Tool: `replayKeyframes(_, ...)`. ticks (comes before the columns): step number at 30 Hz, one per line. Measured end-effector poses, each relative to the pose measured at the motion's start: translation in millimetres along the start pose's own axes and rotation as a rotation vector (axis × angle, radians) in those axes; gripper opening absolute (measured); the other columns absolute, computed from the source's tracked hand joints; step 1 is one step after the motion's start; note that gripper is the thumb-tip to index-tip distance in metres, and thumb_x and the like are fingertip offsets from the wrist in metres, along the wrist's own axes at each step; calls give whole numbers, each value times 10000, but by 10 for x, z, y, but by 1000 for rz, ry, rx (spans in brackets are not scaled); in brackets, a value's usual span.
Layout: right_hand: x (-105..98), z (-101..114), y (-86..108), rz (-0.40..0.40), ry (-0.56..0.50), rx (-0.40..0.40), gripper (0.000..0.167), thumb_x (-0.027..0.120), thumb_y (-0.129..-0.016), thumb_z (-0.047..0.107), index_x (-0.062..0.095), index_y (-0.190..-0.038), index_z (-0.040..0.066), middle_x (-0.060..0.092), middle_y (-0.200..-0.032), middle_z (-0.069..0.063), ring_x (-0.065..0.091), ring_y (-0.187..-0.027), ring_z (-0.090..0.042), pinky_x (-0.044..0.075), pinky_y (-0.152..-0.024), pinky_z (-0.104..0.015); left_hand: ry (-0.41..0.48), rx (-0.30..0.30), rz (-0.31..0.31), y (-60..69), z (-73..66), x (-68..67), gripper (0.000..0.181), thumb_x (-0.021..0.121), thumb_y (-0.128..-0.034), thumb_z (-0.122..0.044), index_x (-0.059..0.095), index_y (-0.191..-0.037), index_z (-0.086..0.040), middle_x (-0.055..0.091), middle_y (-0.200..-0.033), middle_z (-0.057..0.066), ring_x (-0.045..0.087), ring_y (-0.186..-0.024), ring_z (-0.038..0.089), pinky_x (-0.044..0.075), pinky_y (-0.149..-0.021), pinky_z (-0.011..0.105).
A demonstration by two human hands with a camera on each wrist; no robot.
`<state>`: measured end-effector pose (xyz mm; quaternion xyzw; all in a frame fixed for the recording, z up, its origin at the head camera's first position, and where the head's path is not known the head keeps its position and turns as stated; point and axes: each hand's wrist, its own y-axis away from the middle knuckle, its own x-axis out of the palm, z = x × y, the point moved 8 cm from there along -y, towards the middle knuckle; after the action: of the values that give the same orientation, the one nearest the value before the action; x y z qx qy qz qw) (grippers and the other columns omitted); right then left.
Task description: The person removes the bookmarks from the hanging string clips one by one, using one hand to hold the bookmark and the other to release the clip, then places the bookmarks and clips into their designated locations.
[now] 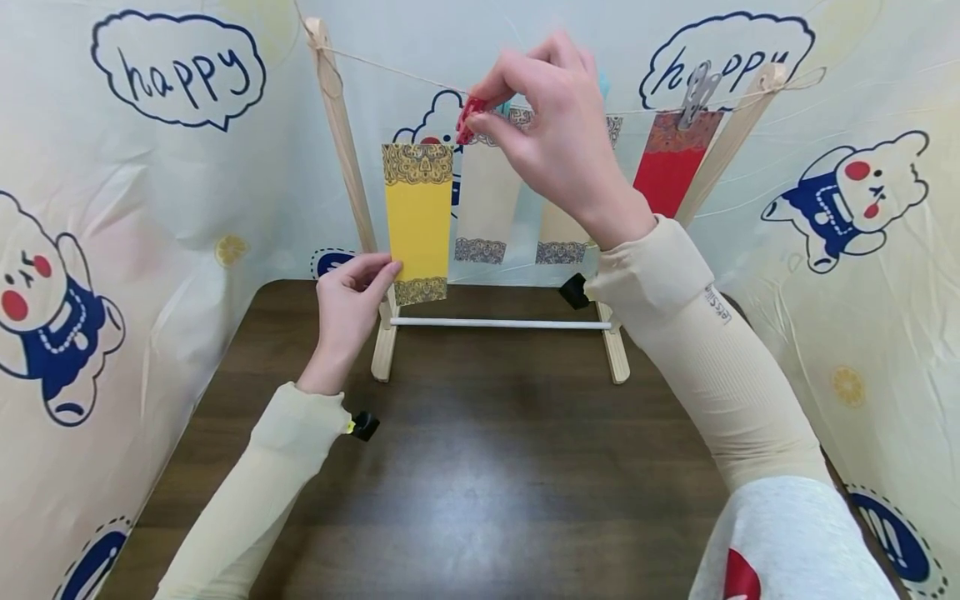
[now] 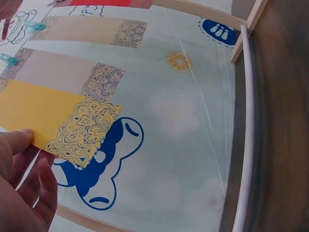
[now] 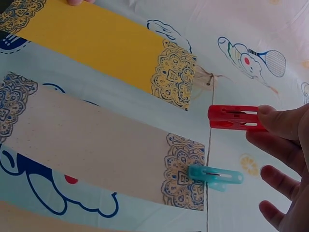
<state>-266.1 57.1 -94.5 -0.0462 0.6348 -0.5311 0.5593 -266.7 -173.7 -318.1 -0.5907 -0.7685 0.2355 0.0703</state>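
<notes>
My left hand [image 1: 348, 304] pinches the lower left edge of a yellow card [image 1: 420, 225] with lacy patterned ends, which hangs upright. Higher up, my right hand [image 1: 558, 133] holds a red clothespin [image 3: 232, 117] between thumb and forefinger. The clothespin's tip overlaps the string [image 3: 209, 145] in the right wrist view; whether it bites on the string I cannot tell. In that view the yellow card's top edge lies a little apart from the clothespin. Beside it a pale card [image 3: 106, 145] hangs from the string by a teal clothespin [image 3: 217, 175].
A second pale card [image 2: 82, 31] hangs further along, then a red card [image 1: 671, 175] under a grey clothespin [image 1: 697, 96]. Wooden posts [image 1: 341, 133] carry the string, and a white rod [image 1: 502, 323] joins their feet on the dark table [image 1: 480, 467]. A printed cloth [image 1: 187, 183] stands behind.
</notes>
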Motion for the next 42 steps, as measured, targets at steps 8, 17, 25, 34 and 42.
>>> replayKeyframes(8,-24,-61,153,-2,-30,17,218,756,-970,283,783,-1093,106,780,-1095,-2,471,-1096,-167,242,-1118,-290,5,-17,7,81,48,12,201,787,-951,-177,806,-1082,-26,767,-916,19,633,-749,69,481,-649,178)
replayKeyframes(17,-20,-139,345,27,-67,67,262,783,-948,271,776,-1149,104,768,-1139,-42,489,-1115,-194,312,-1032,-354,-19,-31,19,187,114,26,221,781,-958,-199,803,-1092,-25,775,-933,45,629,-748,73,483,-639,176)
replayKeyframes(25,20,-220,515,80,-70,123,290,783,-949,257,765,-1188,94,761,-1169,-66,508,-1097,-207,392,-938,-366,-6,-33,34,259,169,46,216,781,-958,-194,800,-1089,-24,767,-907,-66,644,-757,87,502,-639,178)
replayKeyframes(34,51,-283,713,93,-89,134,328,813,-921,235,757,-1204,78,755,-1172,-72,526,-1076,-212,399,-912,-388,30,-67,41,372,202,61,219,781,-955,-174,798,-1099,-10,776,-977,132,658,-769,92,546,-689,167)
replayKeyframes(42,47,-335,888,75,-123,146,346,834,-897,191,752,-1208,64,717,-1196,-98,539,-1172,-225,441,-953,-410,12,-69,47,452,232,71,200,788,-949,-171,804,-1071,-13,765,-974,201,647,-753,70,522,-666,157)
